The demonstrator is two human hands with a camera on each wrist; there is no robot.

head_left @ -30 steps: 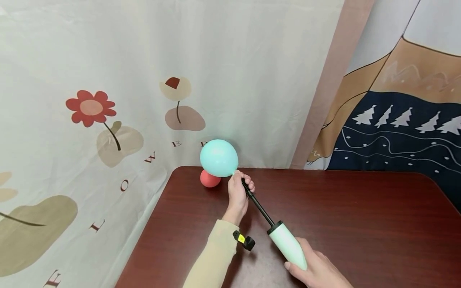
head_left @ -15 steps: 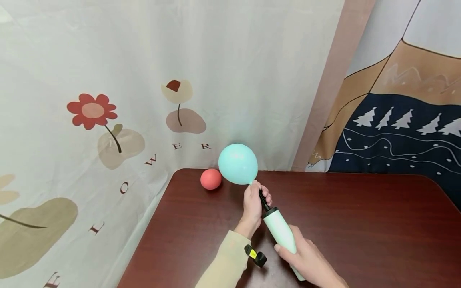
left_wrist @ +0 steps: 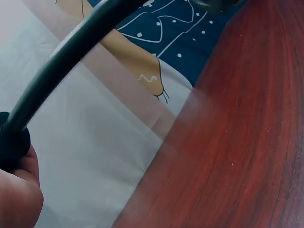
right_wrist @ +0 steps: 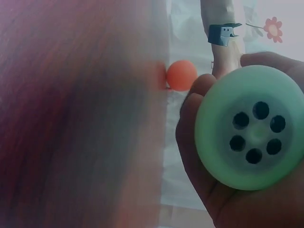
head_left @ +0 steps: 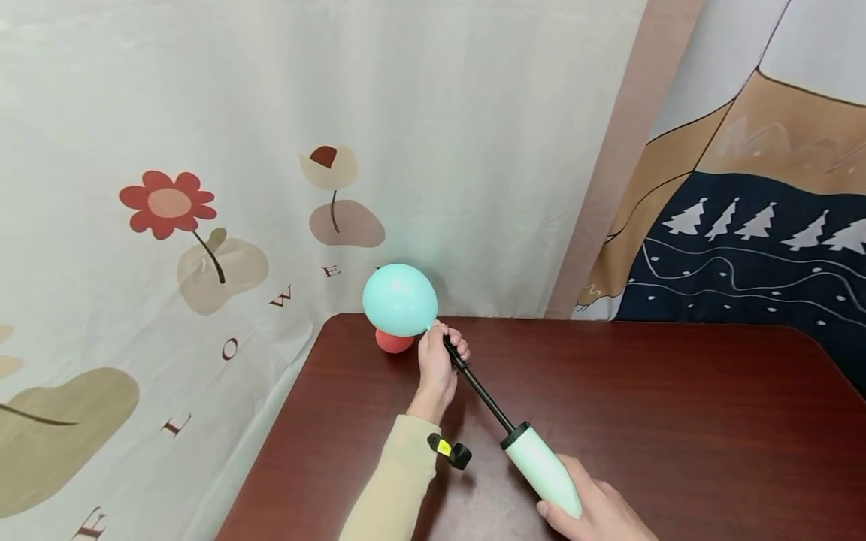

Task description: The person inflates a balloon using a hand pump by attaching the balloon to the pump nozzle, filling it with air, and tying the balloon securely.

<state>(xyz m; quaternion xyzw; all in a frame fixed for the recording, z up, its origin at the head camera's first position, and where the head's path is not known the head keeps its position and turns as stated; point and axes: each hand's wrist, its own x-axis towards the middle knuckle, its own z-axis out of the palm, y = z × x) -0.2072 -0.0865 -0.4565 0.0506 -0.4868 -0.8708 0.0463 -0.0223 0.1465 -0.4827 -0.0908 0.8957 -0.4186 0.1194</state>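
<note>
A light blue balloon (head_left: pixel 400 300), round and inflated, sits on the nozzle end of a hand pump (head_left: pixel 544 471) with a pale green barrel and a black rod. My left hand (head_left: pixel 438 367) grips the pump's black front end and the balloon's neck together. My right hand (head_left: pixel 598 502) is wrapped around the green barrel, and the rod shows drawn out between the two hands. In the right wrist view the barrel's rounded end (right_wrist: pixel 256 128) has several dark holes. The left wrist view shows the black rod (left_wrist: pixel 71 59) close up, with part of the left hand (left_wrist: pixel 19 194).
A red ball (head_left: pixel 395 343) rests at the far left of the dark reddish-brown table (head_left: pixel 649 406), partly behind the balloon. A printed curtain (head_left: pixel 473 150) hangs along the table's far edge. A black camera (head_left: pixel 449 451) is strapped on the left wrist.
Half a second ago the barrel was pushed up close to the left hand; now the rod is drawn out again. The balloon and left hand have shifted left, and the balloon overlaps the ball.
</note>
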